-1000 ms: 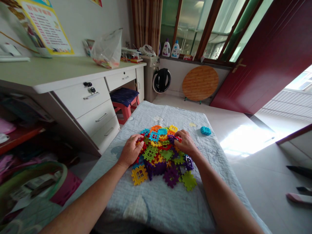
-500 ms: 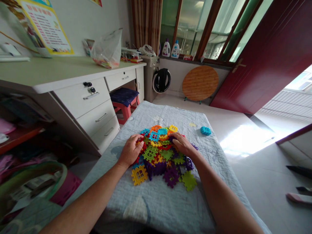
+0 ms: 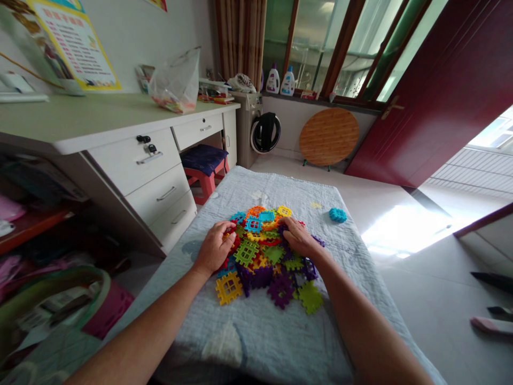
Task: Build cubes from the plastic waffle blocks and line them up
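A pile of colourful notched plastic building tiles lies mid-table, with a green lattice tile (image 3: 246, 252), a blue window tile (image 3: 254, 223) and a purple tile (image 3: 280, 291) among them. My left hand (image 3: 216, 246) rests against the pile's left side, thumb apart from the fingers, touching red tiles. On the right side, my right hand (image 3: 298, 237) lies over the pile with its fingers stretched across purple tiles; its fingertips are partly hidden. A yellow window tile (image 3: 229, 287) and a plain lime tile (image 3: 310, 297) lie at the near edge. Apart from the pile sits a blue cluster of tiles (image 3: 337, 215).
A pale blue cloth (image 3: 280, 347) covers the table. To the left stand a white desk (image 3: 140, 160) with a plastic bag (image 3: 178, 83) on top and a red stool (image 3: 206, 184). Further back are a washing machine (image 3: 246, 125) and a round wooden board (image 3: 329, 136).
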The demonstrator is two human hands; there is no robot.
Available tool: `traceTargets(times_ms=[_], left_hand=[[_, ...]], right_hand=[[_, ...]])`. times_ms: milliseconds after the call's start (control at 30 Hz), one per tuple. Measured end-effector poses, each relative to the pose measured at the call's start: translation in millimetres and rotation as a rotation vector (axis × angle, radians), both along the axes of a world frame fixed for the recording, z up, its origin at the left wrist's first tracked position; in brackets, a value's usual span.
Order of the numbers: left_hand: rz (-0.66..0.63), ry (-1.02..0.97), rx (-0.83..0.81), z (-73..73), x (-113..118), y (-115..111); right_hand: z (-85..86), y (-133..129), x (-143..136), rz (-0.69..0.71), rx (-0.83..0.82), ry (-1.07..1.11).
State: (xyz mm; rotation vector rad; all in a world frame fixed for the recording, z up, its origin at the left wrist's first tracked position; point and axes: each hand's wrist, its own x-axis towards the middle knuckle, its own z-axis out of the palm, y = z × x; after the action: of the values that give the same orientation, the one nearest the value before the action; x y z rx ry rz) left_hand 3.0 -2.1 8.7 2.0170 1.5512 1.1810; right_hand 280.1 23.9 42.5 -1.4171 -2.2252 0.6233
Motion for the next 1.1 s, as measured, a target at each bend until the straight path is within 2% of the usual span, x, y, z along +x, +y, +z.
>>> traceTargets(times_ms=[267,433,567,700,1100], left_hand=[[-0.005,-0.001,-0.012,0.0,-0.3,0.3],[-0.007,0.001,-0.016,1.3,-0.2,-0.6],[-0.007,-0.008,-0.021,2.5,0.4,-1.1],[-0.006,-0.010,-0.019,2.5,0.7,-1.1],[0.001,-0.009,-0.018,1.7,0.6,-0.5]], right_hand=[[-3.0,3.1,0.9,0.011,0.120,-0.122],[8.5,-7.4,-4.8,0.000,0.222,-0.240],[19.4,-15.4,-11.5,0.051,0.151,-0.270],[22.6,-18.4,-11.9,0.062,0.136,-0.224],[4.5,-7.4,3.4,0.072,-0.044,-0.081]])
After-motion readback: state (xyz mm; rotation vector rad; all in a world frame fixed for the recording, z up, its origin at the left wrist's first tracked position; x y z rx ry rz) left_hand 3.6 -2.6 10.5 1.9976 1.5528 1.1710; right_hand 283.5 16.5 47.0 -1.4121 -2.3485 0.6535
